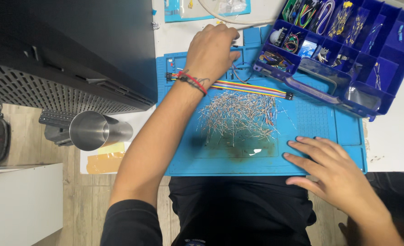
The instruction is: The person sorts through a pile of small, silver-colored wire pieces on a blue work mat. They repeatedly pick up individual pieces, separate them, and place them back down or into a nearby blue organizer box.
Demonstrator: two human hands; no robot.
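1. Head view, hands first: left hand (211, 52) is stretched to the far edge of the blue mat (320, 127), fingers curled down near a thin wire (239, 75). Can't tell if it's actually pinching anything, the knuckles hide it. Right hand (329, 171) lies flat and open on the mat's near right corner, holding nothing.

2. The resistor pile (238, 118) sits loose mid-mat, right between the two arms. The left forearm passes just beside it, so I'd say a careless drag back could sweep leads off the mat's near edge onto the floor.

3. The ribbon cable (250, 89) runs under the left wrist; it looks easy to snag and pull through the pile.

4. The parts box (343, 86) is open and overhangs the mat. A bump might well mix its compartments.

5. The steel cup (95, 130) lies tipped at the counter's left edge, probably free to roll.
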